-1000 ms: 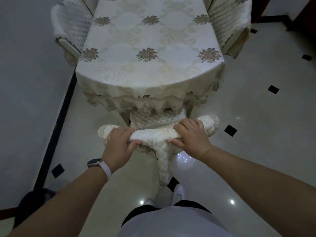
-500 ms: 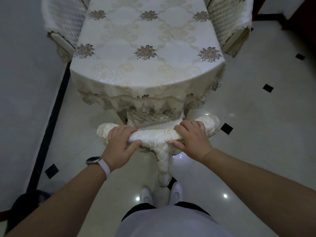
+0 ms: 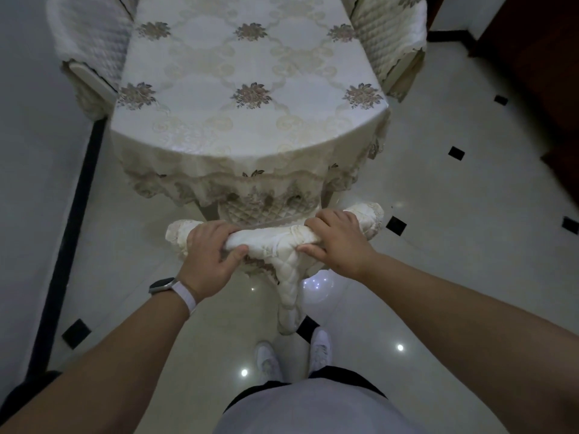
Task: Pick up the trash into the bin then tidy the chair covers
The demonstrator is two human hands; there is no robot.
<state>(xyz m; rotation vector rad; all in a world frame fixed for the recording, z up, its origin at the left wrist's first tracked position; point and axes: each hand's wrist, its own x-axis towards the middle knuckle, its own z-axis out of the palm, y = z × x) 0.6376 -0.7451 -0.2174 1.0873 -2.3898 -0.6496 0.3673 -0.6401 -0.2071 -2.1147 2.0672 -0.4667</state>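
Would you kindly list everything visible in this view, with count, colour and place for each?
tablecloth: one, cream with brown flowers, top centre
near chair cover: one, cream quilted, bunched at centre, this side of the tablecloth
side chair covers: two, cream quilted, far left and far right
floor: one, pale glossy, black diamond insets
watch: one, dark with white strap, left wrist
shoes: two, white, bottom centre
left grip: one, bare, grips the near chair cover's left part
right grip: one, bare, grips its right part

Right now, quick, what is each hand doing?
Left hand: grips the chair cover over the chair back.
Right hand: grips the same chair cover.
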